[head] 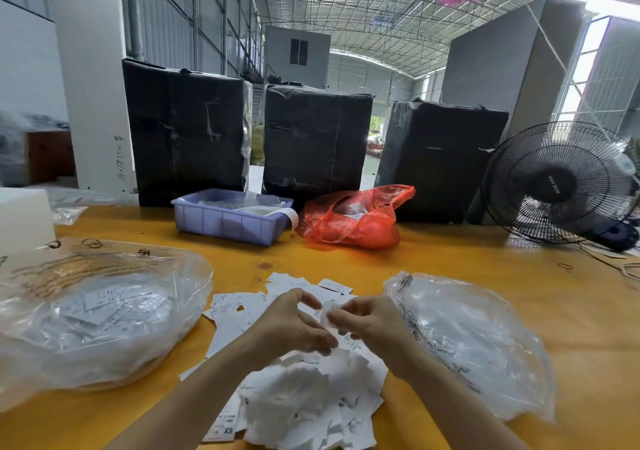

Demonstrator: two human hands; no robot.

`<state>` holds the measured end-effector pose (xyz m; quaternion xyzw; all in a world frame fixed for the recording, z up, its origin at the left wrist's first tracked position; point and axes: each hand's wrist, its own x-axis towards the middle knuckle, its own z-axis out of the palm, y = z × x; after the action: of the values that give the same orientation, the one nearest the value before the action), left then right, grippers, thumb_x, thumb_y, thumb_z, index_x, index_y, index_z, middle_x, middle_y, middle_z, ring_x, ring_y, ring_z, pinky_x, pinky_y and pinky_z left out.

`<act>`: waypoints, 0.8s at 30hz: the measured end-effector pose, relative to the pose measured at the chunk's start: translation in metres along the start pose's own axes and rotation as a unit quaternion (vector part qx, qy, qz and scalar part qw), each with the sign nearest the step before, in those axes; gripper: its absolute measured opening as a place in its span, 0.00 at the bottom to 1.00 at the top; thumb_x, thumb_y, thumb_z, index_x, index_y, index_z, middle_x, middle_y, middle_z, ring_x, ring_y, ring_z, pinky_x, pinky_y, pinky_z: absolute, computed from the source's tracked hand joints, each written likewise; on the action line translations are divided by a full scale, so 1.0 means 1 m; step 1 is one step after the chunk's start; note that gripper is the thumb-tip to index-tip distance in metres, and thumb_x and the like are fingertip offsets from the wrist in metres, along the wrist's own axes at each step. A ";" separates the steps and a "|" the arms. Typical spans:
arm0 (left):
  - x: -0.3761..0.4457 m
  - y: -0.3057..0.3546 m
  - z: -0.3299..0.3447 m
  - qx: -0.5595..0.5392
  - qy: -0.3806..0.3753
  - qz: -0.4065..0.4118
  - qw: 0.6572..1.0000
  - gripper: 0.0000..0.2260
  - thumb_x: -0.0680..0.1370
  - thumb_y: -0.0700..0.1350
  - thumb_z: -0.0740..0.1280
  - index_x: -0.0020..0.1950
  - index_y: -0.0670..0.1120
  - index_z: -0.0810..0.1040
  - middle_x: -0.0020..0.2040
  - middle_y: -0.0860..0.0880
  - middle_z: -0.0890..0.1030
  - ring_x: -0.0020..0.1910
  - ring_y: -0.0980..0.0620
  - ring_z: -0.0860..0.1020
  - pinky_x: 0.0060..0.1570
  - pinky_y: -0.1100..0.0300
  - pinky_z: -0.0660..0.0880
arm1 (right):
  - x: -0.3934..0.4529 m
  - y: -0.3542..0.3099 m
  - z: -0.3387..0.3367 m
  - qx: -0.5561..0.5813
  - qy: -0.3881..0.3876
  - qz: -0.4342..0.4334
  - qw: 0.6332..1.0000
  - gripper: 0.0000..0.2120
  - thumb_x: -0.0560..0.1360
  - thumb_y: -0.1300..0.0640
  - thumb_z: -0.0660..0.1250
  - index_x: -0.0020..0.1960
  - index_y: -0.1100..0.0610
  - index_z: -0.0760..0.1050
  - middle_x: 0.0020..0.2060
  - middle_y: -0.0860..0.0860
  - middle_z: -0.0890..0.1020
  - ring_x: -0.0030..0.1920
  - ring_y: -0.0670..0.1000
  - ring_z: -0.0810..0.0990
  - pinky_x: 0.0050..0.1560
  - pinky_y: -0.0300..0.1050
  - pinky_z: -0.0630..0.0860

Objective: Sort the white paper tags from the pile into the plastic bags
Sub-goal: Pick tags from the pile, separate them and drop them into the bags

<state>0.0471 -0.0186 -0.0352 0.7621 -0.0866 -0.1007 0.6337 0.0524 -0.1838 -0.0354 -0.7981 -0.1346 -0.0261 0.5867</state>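
A pile of white paper tags (304, 404) lies on the yellow table (450, 259) in front of me, spreading toward the middle. My left hand (294, 325) hovers over the pile with fingers curled, its fingertips near a tag. My right hand (367, 321) pinches a small white tag (327, 314) between thumb and fingers, just right of the left hand. A clear plastic bag (97, 314) holding several tags lies at the left. A second clear plastic bag (474, 342) lies at the right.
A lilac plastic bin (225, 221) and a red plastic bag (356, 221) sit behind the pile. Three black wrapped boxes (311, 137) stand along the far edge. A black fan (561, 182) is at the right, a white block (24, 221) at the left.
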 end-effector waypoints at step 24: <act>0.000 0.000 0.003 -0.143 0.100 0.033 0.984 0.09 0.67 0.44 0.75 0.41 0.39 0.83 0.34 0.44 0.83 0.29 0.56 0.79 0.29 0.67 0.73 | -0.004 -0.007 0.003 0.070 0.007 -0.016 0.997 0.07 0.70 0.59 0.74 0.38 0.64 0.82 0.26 0.49 0.81 0.28 0.42 0.77 0.32 0.31 0.72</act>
<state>0.0468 -0.0211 -0.0358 0.6664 -0.0328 -0.0144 0.7448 0.0461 -0.1798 -0.0305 -0.7524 -0.1445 -0.0311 0.6419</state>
